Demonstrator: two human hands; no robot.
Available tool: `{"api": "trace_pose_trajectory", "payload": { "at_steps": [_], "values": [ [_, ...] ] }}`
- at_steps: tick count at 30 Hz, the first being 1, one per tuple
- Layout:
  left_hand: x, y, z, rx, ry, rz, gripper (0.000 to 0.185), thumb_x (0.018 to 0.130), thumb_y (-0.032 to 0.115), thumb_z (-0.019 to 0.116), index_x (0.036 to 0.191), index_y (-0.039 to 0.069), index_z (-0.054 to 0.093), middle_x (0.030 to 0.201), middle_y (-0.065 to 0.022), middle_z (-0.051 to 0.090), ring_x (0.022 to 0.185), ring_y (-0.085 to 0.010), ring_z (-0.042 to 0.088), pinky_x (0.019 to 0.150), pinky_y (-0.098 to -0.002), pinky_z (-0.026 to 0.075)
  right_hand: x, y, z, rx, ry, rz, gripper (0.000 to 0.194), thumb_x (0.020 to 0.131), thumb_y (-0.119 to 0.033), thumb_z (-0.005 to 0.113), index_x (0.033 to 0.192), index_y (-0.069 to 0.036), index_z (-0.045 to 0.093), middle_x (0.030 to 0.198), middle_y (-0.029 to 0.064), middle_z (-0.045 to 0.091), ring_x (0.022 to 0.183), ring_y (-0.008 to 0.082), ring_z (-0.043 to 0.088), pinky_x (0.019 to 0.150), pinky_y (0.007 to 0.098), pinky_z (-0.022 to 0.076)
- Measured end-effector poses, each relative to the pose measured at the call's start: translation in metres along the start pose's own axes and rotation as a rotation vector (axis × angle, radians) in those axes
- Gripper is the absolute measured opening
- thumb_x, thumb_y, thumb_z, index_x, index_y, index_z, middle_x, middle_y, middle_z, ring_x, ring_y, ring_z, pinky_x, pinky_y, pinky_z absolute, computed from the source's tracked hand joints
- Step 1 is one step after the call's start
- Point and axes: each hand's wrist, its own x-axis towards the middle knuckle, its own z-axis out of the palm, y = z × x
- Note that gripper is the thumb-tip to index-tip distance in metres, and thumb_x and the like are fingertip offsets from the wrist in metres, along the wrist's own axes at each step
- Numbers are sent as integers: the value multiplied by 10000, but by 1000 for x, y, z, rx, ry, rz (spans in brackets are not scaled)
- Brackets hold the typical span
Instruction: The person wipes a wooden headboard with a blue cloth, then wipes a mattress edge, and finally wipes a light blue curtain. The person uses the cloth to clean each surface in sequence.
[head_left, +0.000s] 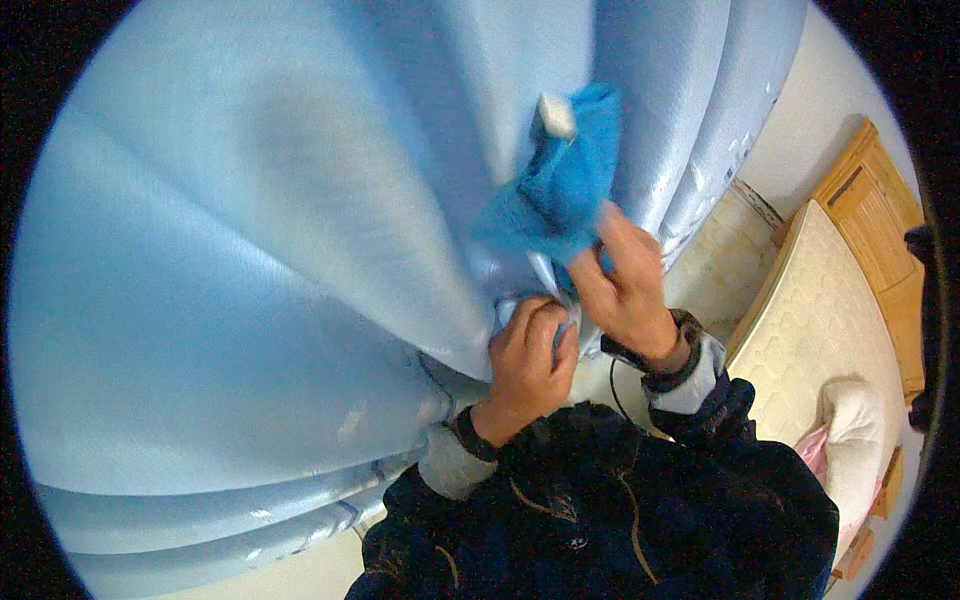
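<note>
A glossy light-blue curtain (300, 247) spreads in wide folds across the left and top of the view. My left hand (532, 367) is closed around a gathered bunch of it, just in front of my chest. To the right and slightly farther out, my right hand (626, 289) grips a bright blue cloth (574, 180) by its lower end. A small whitish block-like piece (556, 116) shows at the cloth's upper end; what it is cannot be made out. The cloth is blurred and lies in front of the curtain. The fingertips of my right hand are partly hidden by it.
At the right lies a cream quilted mattress (810, 300) with a white and pink bundle of bedding (851, 420) on it. A wooden headboard (877, 210) stands behind it against a pale wall. A thin dark cord (616, 390) hangs beside my right wrist. Tiled floor (709, 255) shows between curtain and mattress.
</note>
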Motion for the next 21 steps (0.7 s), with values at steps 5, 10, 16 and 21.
{"api": "trace_pose_trajectory", "payload": {
  "at_steps": [5,10,16,21],
  "values": [
    [-22,-3,-19,-9,15,-38,204,748,-43,624,920,10,529,887,-153,585,731,-271,573,613,-328,476,-69,16,19,73,-192,496,95,804,-65,554,787,25,529,627,213,516,561,393,527,495,421,392],
    [-45,10,-62,85,102,112,278,714,4,696,944,0,540,865,-129,579,738,-268,571,615,-303,453,-125,-13,32,-55,-159,-127,105,789,-67,582,852,6,540,613,160,479,521,356,503,485,432,397],
    [-47,-8,-61,31,443,-217,454,714,132,768,1058,16,495,949,-72,487,718,-151,470,560,-252,382,-95,-15,59,27,-137,200,311,794,-53,549,1102,-13,550,827,189,594,700,327,608,617,385,480],
    [-33,-17,-52,132,449,-226,456,726,161,758,1058,21,477,932,-71,463,708,-140,463,557,-250,377,-30,-21,45,147,273,41,349,838,-46,530,1186,-25,551,896,146,622,690,185,620,630,256,482]
  ]
}}
